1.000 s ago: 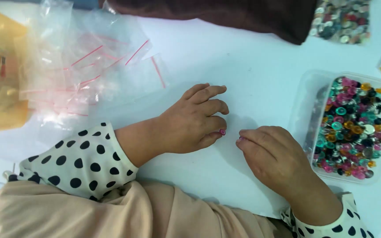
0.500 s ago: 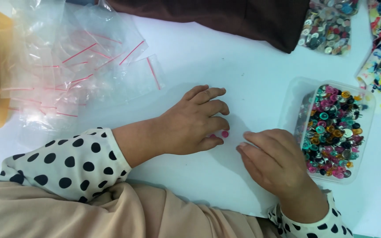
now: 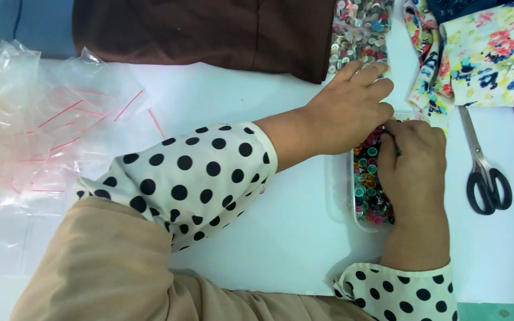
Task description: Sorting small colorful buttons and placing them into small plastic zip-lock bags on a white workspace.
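A clear plastic tray [image 3: 339, 199] filled with small colourful buttons [image 3: 366, 189] sits on the white table right of centre. My left hand [image 3: 349, 113] reaches across to the tray's far end, fingers stretched out together and thumb hidden. My right hand [image 3: 414, 163] lies over the tray's right side with its fingers curled down into the buttons beside the left hand. Both hands' fingertips meet at the tray's top edge; whether either holds anything is hidden. My sleeves are white with black dots.
A heap of small clear zip bags [image 3: 55, 131] with red strips lies at the left. Brown cloth [image 3: 209, 35] lies along the back, beside a packet of greyish buttons [image 3: 358, 32]. Floral fabric [image 3: 486, 50] and black-handled scissors [image 3: 486, 172] lie to the right.
Both hands have moved from the bare table onto the button tray. The view has shifted right, bringing the scissors and floral fabric into sight.
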